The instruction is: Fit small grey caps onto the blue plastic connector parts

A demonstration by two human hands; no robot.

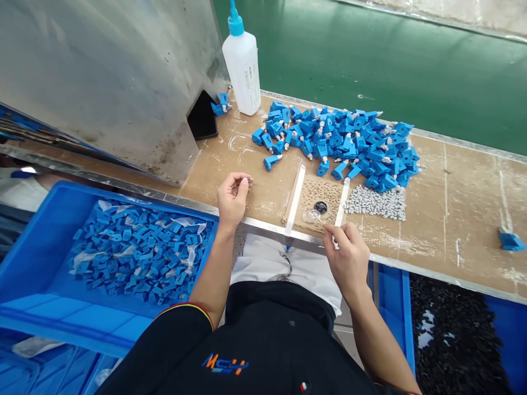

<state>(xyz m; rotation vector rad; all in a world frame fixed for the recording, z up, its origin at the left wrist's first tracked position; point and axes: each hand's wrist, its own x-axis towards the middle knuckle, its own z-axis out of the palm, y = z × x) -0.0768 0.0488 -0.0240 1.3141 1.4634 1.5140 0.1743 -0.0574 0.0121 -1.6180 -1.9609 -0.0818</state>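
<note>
My left hand (233, 200) hovers over the tan board (230, 159), with its fingertips curled together and nothing visible in them. My right hand (348, 258) is pinched at the edge of a small clear dish (312, 216); anything thin between its fingers is too small to make out. A round black disc (320, 207) lies next to the dish on a perforated brown pad (317, 192). Beyond them spreads a heap of blue plastic connectors (333, 140), with small grey pellets (374, 202) in front of it.
A white squeeze bottle with a blue cap (242, 68) stands at the back of the board, beside a dented metal panel (102, 82). A blue bin (82, 193) of blue parts sits at lower left, and a bin of black pieces (453, 340) sits at lower right.
</note>
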